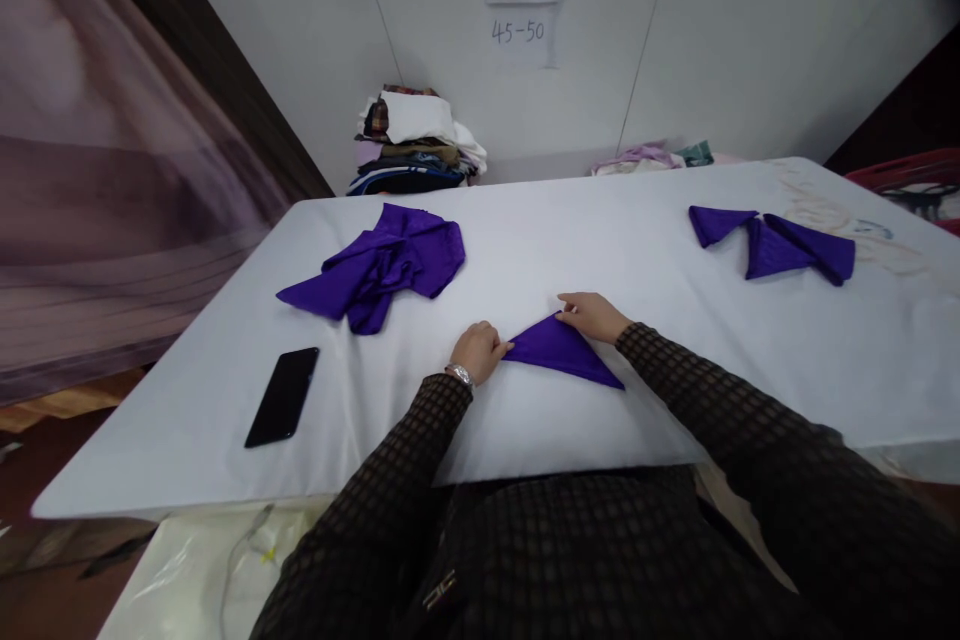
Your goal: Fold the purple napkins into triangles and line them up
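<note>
A purple cloth folded into a triangle lies on the white table right in front of me. My left hand is closed, pinching the triangle's left corner. My right hand rests on its top corner, fingers curled and pressing the fabric. Both arms wear dark checked sleeves, and a watch sits on my left wrist.
A heap of unfolded purple cloths lies at the back left. Folded purple pieces sit at the far right. A black phone lies near the front left edge. Stacked fabrics stand against the wall.
</note>
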The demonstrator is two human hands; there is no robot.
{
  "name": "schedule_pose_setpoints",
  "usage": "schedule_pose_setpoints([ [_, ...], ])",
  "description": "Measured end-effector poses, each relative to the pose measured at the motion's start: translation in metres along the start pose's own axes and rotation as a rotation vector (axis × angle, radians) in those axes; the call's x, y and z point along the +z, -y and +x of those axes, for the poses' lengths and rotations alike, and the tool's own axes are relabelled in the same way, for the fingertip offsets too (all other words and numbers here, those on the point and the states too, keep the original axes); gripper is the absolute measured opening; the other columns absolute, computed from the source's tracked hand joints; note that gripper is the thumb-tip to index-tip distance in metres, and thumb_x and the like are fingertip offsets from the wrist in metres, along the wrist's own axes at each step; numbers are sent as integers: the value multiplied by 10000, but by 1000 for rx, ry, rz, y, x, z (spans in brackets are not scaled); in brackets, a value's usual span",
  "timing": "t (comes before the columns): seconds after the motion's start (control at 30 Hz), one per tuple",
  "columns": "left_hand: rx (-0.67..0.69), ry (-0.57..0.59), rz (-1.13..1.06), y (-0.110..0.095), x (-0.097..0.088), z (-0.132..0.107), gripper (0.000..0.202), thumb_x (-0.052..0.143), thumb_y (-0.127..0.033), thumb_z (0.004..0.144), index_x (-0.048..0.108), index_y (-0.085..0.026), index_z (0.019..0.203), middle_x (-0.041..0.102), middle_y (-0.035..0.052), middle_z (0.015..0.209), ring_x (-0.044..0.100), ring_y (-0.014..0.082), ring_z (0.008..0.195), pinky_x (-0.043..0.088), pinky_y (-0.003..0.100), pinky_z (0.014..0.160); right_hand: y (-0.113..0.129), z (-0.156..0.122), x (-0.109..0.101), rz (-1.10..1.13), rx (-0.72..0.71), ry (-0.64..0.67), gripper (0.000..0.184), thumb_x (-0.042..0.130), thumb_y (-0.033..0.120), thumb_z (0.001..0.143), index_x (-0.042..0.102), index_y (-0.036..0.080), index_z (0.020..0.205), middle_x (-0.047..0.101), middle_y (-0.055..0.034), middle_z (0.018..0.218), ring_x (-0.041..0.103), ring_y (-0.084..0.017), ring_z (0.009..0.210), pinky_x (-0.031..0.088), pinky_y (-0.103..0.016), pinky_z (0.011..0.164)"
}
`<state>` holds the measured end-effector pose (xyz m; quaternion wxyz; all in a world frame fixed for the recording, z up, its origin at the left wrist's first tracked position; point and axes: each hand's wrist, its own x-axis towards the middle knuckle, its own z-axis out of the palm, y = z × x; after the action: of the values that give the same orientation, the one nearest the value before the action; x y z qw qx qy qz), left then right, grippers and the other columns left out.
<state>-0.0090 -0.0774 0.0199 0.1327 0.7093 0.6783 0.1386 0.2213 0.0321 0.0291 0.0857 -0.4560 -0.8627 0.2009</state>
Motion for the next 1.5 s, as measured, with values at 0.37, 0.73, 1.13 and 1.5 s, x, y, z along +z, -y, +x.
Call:
schedule_pose_setpoints([
  [0.37,-219,258,-477,11,-13,47,358,676,-476,694,487,-191,588,528,-49,490,528,110,511,406,232,516,-9,-4,2,37,-22,91,153,604,247,748,702,184,846,699,-49,859,637,-194,800,479,-277,712],
  [0.73,-146,177,-788,-10,-25,94,389,828,-344,531,483,-169,577,477,-79,453,463,60,435,395,189,437,33,45,1,791,-121,418,295,640,333,732,693,189,984,717,-1,899,642,-183,818,483,-324,828],
  [1.13,-422,112,-1443,-24,3,86,448,799,-431,567,627,-156,876,651,24,781,600,107,625,482,271,636,13,56,4,1077,171,183,225,705,375,656,605,181,713,601,41,576,513,-101,497,424,-234,515],
  [1.5,-479,-147,-1461,-42,10,97,288,781,-344,541,619,-145,672,595,-20,613,535,95,558,427,234,532,9,56,4,996,30,78,214,677,374,683,642,183,773,631,24,695,553,-126,616,435,-259,607],
])
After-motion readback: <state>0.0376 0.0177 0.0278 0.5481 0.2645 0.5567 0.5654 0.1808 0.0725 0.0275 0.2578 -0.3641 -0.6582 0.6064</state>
